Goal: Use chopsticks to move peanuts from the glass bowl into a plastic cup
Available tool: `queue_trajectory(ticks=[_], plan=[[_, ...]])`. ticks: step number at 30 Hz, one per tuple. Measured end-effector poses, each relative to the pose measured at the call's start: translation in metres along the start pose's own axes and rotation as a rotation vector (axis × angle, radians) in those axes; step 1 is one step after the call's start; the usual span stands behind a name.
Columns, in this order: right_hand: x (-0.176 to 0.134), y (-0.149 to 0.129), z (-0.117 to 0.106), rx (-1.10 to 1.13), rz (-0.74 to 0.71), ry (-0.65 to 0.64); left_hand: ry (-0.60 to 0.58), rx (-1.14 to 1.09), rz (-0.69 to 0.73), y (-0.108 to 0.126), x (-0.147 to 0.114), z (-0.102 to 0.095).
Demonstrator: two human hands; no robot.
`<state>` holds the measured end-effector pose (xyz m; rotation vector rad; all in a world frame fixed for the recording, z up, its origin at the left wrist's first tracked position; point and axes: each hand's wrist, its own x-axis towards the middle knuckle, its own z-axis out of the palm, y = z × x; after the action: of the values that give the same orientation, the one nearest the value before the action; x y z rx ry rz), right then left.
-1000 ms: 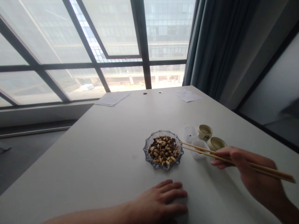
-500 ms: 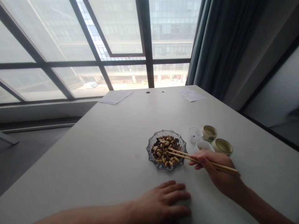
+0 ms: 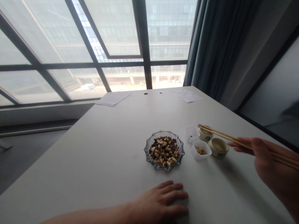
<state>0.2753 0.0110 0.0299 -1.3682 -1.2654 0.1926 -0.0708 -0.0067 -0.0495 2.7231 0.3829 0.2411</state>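
My right hand [image 3: 268,158] grips a pair of wooden chopsticks [image 3: 224,135], their tips together above the rear ceramic cup [image 3: 206,136]. Whether anything is pinched at the tips is too small to tell. A second ceramic cup [image 3: 218,148] stands in front of it. To their left are a white plastic tub [image 3: 192,138] with a small dark bit inside and another white tub [image 3: 196,155] holding some light brown pieces. The scalloped glass bowl [image 3: 147,152] contains a mix of peanuts [image 3: 163,149] and darker pieces. Below the bowl, my left hand [image 3: 165,200] lies palm down on the table, fingers spread.
The white table [image 3: 105,155] stretches away to large windows. Stacked papers [image 3: 114,99] lie at its far left, and crumpled sheets [image 3: 189,95] at the far right. Two small round spots sit between them. A dark curtain [image 3: 205,46] hangs at the right.
My right hand has moved right with the chopsticks, lifting their tips out of the glass bowl to above the rear cup. The left hand stays on the table. The view has shifted slightly.
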Motion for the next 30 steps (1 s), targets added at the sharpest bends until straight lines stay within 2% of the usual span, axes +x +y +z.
queue_trajectory(ticks=[4,8,15,20,23,27,30], plan=[[0.012,0.023,-0.013,-0.057,0.028,0.023,-0.007,0.008,0.007,-0.001,0.000,0.000],[0.010,0.033,-0.012,-0.049,0.008,-0.003,-0.019,0.023,-0.004,-0.001,0.000,-0.001],[0.010,0.034,-0.008,-0.002,0.077,-0.008,-0.034,0.011,-0.008,0.001,0.000,-0.003],[0.003,0.018,0.000,0.061,0.064,-0.016,-0.033,-0.011,-0.004,0.001,0.001,-0.003],[-0.010,0.006,0.014,0.152,0.000,-0.131,-0.023,0.004,0.003,0.000,0.001,-0.002],[-0.024,-0.002,0.039,0.247,-0.185,-0.436,-0.024,0.033,0.005,-0.001,0.000,0.001],[-0.026,-0.004,0.058,0.304,-0.308,-0.594,-0.007,0.047,0.019,-0.002,-0.001,0.003]])
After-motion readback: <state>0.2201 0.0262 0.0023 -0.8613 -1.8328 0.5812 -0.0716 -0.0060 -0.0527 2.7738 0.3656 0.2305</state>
